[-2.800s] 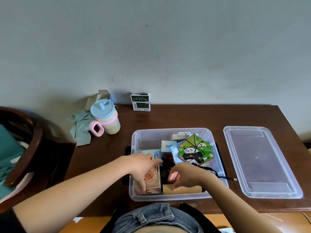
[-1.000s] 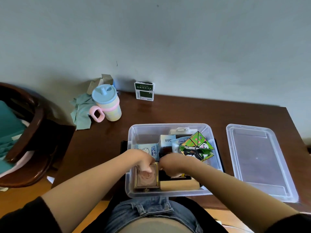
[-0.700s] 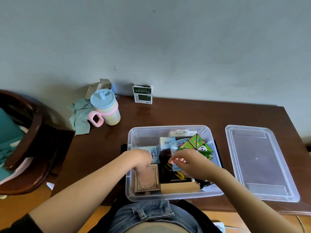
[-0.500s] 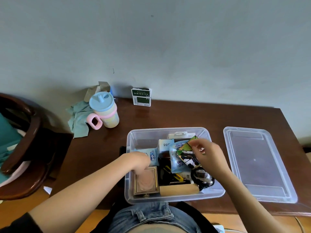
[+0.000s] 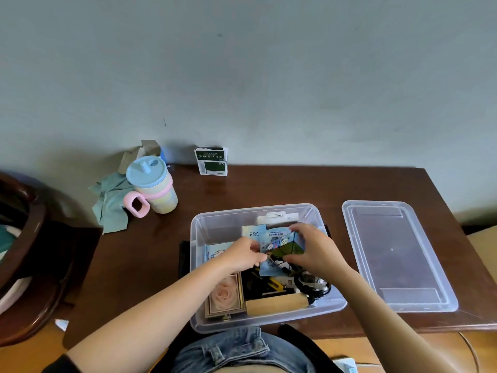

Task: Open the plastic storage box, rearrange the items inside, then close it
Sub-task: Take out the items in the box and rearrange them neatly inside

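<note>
The clear plastic storage box (image 5: 194, 232) stands open on the brown table, and its lid (image 5: 395, 254) lies flat to the right. Above the box's middle, my right hand (image 5: 316, 250) grips a green panda folding toy (image 5: 295, 247). My left hand (image 5: 239, 255) pinches the left edge of a blue wet-wipes pack (image 5: 272, 242) pressed against that toy. Inside the box lie a framed rose box (image 5: 224, 294) at front left, a wooden block (image 5: 277, 305), a black cable (image 5: 316, 288), a white carton (image 5: 251, 232) and a pale blue packet (image 5: 215, 251).
A pastel sippy cup (image 5: 153, 184) with a pink handle and a teal cloth (image 5: 110, 205) sit at the table's back left. A small green-and-white box (image 5: 212, 161) leans on the wall. A dark wooden chair (image 5: 29, 238) stands left of the table.
My right hand moved from the box's front to the panda toy and lifted it toward the middle. My left hand left the rose box and came up to the wipes pack.
</note>
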